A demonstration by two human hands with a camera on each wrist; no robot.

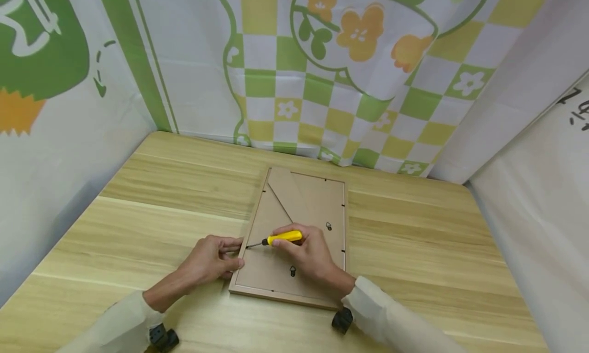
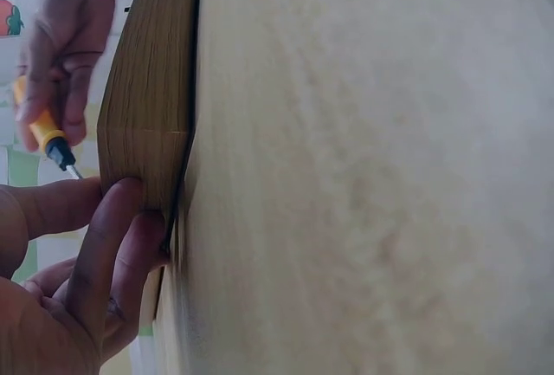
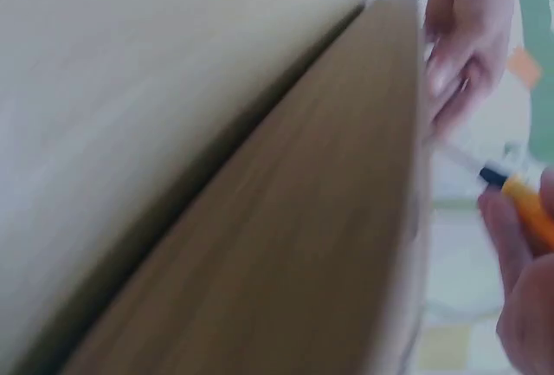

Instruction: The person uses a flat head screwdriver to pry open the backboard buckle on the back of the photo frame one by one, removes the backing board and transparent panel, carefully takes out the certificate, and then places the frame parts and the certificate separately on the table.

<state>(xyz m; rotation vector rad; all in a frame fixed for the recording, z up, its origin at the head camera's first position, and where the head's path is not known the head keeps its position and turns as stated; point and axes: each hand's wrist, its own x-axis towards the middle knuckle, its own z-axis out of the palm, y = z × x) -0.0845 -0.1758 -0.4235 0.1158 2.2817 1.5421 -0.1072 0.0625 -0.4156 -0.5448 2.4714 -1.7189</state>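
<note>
A wooden picture frame (image 1: 300, 287) lies face down on the table, its brown backing board (image 1: 317, 205) facing up. Small dark tabs line the inner edge. My right hand (image 1: 315, 253) pinches a screwdriver (image 1: 285, 237) by its yellow handle, its thin metal shaft slanting down to the left. The tip meets a dark tab at the frame's left side. My left hand (image 1: 209, 258) holds that left side, thumb and fingers at the edge close to the tip. In the left wrist view, its fingers (image 2: 108, 236) bear against the wooden side.
On the backing are an angled stand flap (image 1: 282, 189) and two small black hangers (image 1: 329, 226). The wood-grain table (image 1: 414, 251) reaches out on both sides. A checkered, flowered curtain (image 1: 317, 87) hangs behind it, and pale printed sheets enclose the left and right.
</note>
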